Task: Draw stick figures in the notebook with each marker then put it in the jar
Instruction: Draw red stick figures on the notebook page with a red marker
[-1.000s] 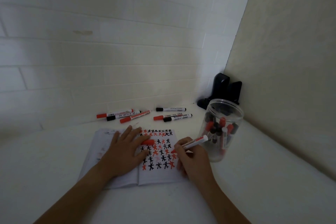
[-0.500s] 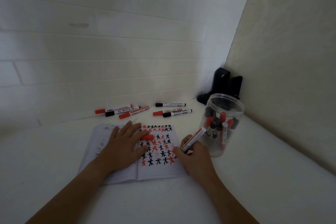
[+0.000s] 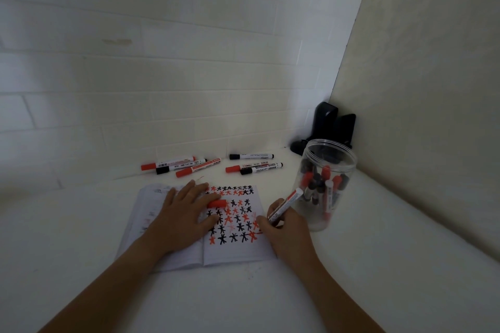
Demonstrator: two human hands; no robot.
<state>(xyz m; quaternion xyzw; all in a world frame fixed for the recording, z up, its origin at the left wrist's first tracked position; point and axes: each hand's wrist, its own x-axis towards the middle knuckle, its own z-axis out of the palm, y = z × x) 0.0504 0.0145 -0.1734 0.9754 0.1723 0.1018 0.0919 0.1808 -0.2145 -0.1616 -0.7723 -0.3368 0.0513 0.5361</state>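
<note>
An open notebook [image 3: 232, 251] lies on the white surface, its right page filled with rows of red and black stick figures. My left hand [image 3: 184, 216] presses flat on the notebook and pinches a red marker cap [image 3: 217, 203] at its fingertips. My right hand [image 3: 286, 230] grips an uncapped red marker [image 3: 284, 205] with its tip down at the lower right of the drawings. A clear plastic jar [image 3: 323, 184] with several red and black markers stands just right of my right hand.
Several capped red and black markers [image 3: 189, 166] [image 3: 254, 166] lie in a loose row behind the notebook by the tiled wall. A black object [image 3: 328, 127] stands in the corner behind the jar. A beige wall closes the right side.
My right hand has slid down the right page with the red marker, and the marker has tilted more upright. The left hand stays on the notebook.
</note>
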